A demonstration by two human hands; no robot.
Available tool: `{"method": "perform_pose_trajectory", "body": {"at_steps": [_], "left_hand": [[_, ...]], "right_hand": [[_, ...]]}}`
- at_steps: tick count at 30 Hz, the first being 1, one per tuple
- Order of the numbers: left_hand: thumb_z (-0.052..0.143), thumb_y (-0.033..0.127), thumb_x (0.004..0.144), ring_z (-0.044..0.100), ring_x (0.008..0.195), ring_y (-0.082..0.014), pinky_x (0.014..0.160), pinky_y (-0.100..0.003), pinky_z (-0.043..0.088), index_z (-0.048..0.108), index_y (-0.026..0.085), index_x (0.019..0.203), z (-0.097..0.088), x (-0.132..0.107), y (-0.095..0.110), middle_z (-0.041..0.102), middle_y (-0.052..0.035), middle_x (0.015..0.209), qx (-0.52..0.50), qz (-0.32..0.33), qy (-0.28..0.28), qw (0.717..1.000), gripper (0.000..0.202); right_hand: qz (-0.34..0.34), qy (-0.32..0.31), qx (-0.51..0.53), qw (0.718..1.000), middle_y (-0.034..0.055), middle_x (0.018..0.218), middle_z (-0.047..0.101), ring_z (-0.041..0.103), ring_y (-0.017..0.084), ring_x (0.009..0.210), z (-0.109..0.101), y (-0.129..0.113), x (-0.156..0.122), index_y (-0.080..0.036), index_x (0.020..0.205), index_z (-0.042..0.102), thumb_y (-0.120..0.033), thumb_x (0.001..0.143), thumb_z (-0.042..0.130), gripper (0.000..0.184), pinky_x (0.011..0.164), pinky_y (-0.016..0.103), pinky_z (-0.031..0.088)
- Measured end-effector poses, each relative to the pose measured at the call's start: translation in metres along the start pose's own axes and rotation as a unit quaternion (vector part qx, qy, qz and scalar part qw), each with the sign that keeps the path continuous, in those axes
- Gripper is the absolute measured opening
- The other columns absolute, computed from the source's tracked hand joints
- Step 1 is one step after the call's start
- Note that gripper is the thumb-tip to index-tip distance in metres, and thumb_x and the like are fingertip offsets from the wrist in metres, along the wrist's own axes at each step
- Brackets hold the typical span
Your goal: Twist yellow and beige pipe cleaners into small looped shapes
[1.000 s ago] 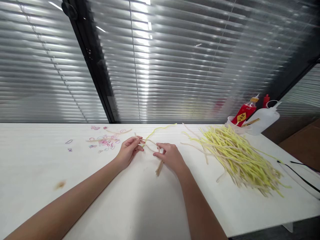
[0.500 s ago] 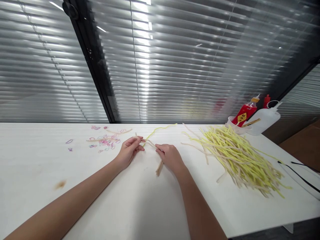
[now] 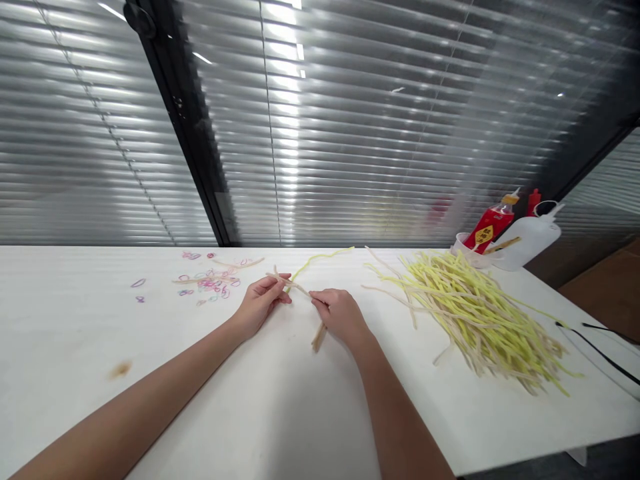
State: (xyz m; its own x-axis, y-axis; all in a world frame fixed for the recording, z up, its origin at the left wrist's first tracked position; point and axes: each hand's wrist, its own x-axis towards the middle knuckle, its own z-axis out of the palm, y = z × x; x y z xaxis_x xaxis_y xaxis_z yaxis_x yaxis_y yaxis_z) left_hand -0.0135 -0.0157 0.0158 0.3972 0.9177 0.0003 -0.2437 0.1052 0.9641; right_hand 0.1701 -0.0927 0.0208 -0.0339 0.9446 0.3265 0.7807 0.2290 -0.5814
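Observation:
My left hand (image 3: 260,301) pinches the far ends of a few thin beige strips (image 3: 296,287) just above the white table (image 3: 280,400). My right hand (image 3: 340,313) is closed around the same strips a little to the right; their loose ends (image 3: 318,339) stick out below it. A single yellow strip (image 3: 320,259) runs from between my hands toward the window. A large heap of yellow and beige strips (image 3: 475,313) lies to the right of my right hand.
Several small coloured rubber bands (image 3: 207,281) are scattered left of my left hand, with a stray one (image 3: 138,283) further left. At the back right stand a red bottle (image 3: 493,227), a white squeeze bottle (image 3: 530,240) and a small cup. Black cables (image 3: 595,343) lie at the right edge.
My hands have drawn slightly closer together, and the strips between them have shifted a little. The rest is unchanged.

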Motion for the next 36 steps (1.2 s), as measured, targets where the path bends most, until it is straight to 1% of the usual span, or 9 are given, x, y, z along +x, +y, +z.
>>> {"method": "perform_pose_trajectory", "body": {"at_steps": [3,10,15,19,22,25,27,31,36], "left_hand": [[0.071,0.037,0.072,0.059,0.066,-0.0115,0.071,-0.026,0.046,0.069,0.016,0.080,-0.001,0.001,-0.002,0.068,-0.0055,0.086,0.009,-0.001,-0.006,1.000,0.023],[0.072,0.034,0.072,0.058,0.061,-0.0095,0.069,-0.024,0.045,0.069,0.016,0.074,0.001,0.001,0.001,0.066,-0.0033,0.081,0.015,0.022,-0.009,1.000,0.019],[0.073,0.032,0.070,0.061,0.063,-0.0104,0.069,-0.023,0.046,0.068,0.016,0.074,0.001,0.000,0.001,0.066,-0.0015,0.074,0.003,0.008,-0.002,1.000,0.017],[0.075,0.032,0.068,0.065,0.068,-0.0144,0.071,-0.025,0.048,0.068,0.016,0.072,0.001,0.000,0.001,0.067,-0.0030,0.074,-0.004,-0.007,-0.008,1.000,0.018],[0.075,0.032,0.068,0.066,0.069,-0.0160,0.070,-0.026,0.049,0.068,0.016,0.073,0.001,0.000,0.001,0.069,-0.0034,0.073,-0.002,-0.015,-0.014,1.000,0.018],[0.074,0.032,0.069,0.066,0.067,-0.0161,0.068,-0.025,0.049,0.068,0.016,0.073,0.000,0.000,0.001,0.069,-0.0035,0.068,0.001,-0.030,-0.014,0.999,0.017],[0.073,0.032,0.070,0.066,0.067,-0.0157,0.067,-0.025,0.048,0.068,0.017,0.073,-0.001,-0.001,0.001,0.070,-0.0037,0.066,0.002,-0.036,-0.017,0.999,0.017],[0.073,0.032,0.070,0.066,0.068,-0.0150,0.067,-0.023,0.047,0.068,0.017,0.072,-0.001,-0.001,0.001,0.071,-0.0044,0.066,0.011,-0.040,-0.022,0.999,0.017],[0.074,0.032,0.068,0.066,0.068,-0.0164,0.069,-0.026,0.048,0.068,0.016,0.070,0.000,-0.001,0.002,0.070,-0.0040,0.066,0.017,-0.031,-0.025,0.999,0.016]], "right_hand": [[-0.002,-0.007,-0.014,1.000,0.0010,0.095,0.071,0.064,0.015,0.085,-0.001,-0.002,-0.001,-0.026,0.101,0.069,-0.018,0.087,0.047,0.027,0.074,0.022,0.043],[-0.029,-0.017,-0.046,0.998,0.0000,0.080,0.070,0.060,0.013,0.073,-0.002,-0.006,-0.001,-0.024,0.088,0.070,-0.019,0.086,0.046,0.024,0.064,0.021,0.038],[-0.038,-0.017,-0.071,0.997,-0.0010,0.069,0.068,0.058,0.012,0.062,-0.001,-0.007,-0.001,-0.023,0.082,0.069,-0.021,0.085,0.050,0.020,0.058,0.022,0.033],[-0.049,0.005,-0.058,0.997,-0.0002,0.072,0.070,0.061,0.012,0.063,0.002,-0.005,0.001,-0.023,0.093,0.069,-0.028,0.084,0.056,0.017,0.066,0.023,0.036],[-0.073,0.025,-0.040,0.996,-0.0001,0.078,0.072,0.063,0.013,0.068,0.006,-0.003,0.003,-0.023,0.104,0.066,-0.028,0.083,0.060,0.023,0.073,0.023,0.038],[-0.104,0.042,-0.041,0.993,0.0006,0.083,0.072,0.064,0.013,0.070,0.009,-0.001,0.004,-0.023,0.112,0.063,-0.030,0.082,0.063,0.030,0.074,0.024,0.038],[-0.118,0.050,-0.056,0.990,0.0011,0.083,0.072,0.063,0.014,0.071,0.010,-0.001,0.004,-0.023,0.111,0.063,-0.031,0.083,0.062,0.029,0.073,0.025,0.039],[-0.128,0.051,-0.085,0.987,0.0018,0.082,0.072,0.063,0.015,0.075,0.014,-0.002,0.003,-0.023,0.102,0.066,-0.026,0.085,0.058,0.019,0.071,0.025,0.039],[-0.132,0.057,-0.091,0.985,0.0010,0.083,0.071,0.062,0.014,0.077,0.017,-0.005,0.003,-0.022,0.099,0.066,-0.016,0.084,0.053,0.021,0.070,0.024,0.039]]}}
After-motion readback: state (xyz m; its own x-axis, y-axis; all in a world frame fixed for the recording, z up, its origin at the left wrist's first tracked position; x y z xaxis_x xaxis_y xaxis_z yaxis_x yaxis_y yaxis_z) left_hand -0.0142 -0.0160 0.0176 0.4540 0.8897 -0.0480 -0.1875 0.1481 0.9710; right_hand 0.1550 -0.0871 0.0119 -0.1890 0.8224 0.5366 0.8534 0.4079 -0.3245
